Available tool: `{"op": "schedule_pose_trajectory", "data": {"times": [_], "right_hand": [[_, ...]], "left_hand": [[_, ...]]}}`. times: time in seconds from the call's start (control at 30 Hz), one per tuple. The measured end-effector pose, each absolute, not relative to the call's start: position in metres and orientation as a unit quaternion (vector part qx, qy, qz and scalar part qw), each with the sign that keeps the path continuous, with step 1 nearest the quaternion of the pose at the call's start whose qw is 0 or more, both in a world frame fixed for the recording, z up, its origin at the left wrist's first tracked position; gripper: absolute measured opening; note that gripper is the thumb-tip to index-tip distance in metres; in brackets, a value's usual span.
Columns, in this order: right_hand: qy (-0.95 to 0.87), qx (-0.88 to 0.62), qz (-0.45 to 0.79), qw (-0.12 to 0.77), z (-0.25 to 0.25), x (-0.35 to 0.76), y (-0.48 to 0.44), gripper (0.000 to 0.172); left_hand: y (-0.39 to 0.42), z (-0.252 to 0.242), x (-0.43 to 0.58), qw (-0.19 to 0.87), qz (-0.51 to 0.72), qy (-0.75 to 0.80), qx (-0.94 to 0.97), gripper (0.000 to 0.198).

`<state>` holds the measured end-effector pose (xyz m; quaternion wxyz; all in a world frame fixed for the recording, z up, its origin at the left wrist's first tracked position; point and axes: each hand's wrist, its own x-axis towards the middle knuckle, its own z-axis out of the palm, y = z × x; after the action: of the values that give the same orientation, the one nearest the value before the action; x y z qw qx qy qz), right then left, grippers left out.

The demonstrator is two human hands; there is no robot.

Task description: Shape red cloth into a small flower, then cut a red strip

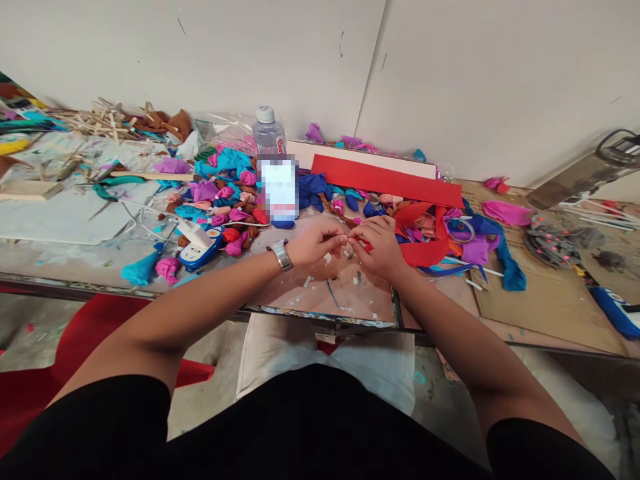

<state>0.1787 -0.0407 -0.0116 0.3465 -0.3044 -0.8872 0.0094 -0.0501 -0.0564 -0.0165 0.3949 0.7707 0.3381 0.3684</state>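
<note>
My left hand, with a metal watch on its wrist, is closed in a pinch over the table's front part. Its fingertips meet those of my right hand, which is also closed. A small red piece of paper shows between the thumb and fingers of my right hand. Whatever my left fingertips pinch is too small to make out. Just right of my right hand lies a curled red paper strip. Crumpled paper flowers in blue, pink, purple and brown are heaped behind and to the left.
A phone with a lit screen leans against a bottle. Left of my hands sits a power strip with a plug. Behind are a long red sheet, pliers and wood strips; cardboard lies right.
</note>
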Motion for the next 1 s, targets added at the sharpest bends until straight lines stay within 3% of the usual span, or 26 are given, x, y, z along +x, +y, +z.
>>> {"op": "schedule_pose_trajectory", "data": {"times": [0.13, 0.27, 0.33, 0.53, 0.73, 0.87, 1.0], "right_hand": [[-0.879, -0.32, 0.035, 0.351, -0.013, 0.177, -0.042, 0.028], [-0.875, -0.332, 0.054, 0.349, -0.013, 0.176, -0.043, 0.031], [-0.876, -0.328, 0.044, 0.351, -0.013, 0.177, -0.043, 0.031], [-0.886, -0.289, -0.021, 0.362, -0.012, 0.177, -0.042, 0.024], [-0.891, -0.287, -0.028, 0.352, -0.008, 0.178, -0.043, 0.025], [-0.89, -0.302, -0.011, 0.341, -0.01, 0.179, -0.043, 0.025], [-0.895, -0.316, 0.011, 0.316, -0.014, 0.179, -0.042, 0.026]], "left_hand": [[-0.06, -0.016, -0.051, 0.174, 0.388, 0.357, 0.831, 0.044], [-0.062, -0.014, -0.049, 0.147, 0.404, 0.351, 0.832, 0.044], [-0.063, -0.015, -0.048, 0.211, 0.403, 0.361, 0.814, 0.049], [-0.058, -0.022, -0.045, 0.589, 0.358, 0.341, 0.64, 0.066], [-0.055, -0.025, -0.048, 0.727, 0.334, 0.326, 0.503, 0.057], [-0.054, -0.023, -0.051, 0.659, 0.336, 0.341, 0.58, 0.06], [-0.053, -0.018, -0.054, 0.414, 0.354, 0.361, 0.757, 0.054]]}}
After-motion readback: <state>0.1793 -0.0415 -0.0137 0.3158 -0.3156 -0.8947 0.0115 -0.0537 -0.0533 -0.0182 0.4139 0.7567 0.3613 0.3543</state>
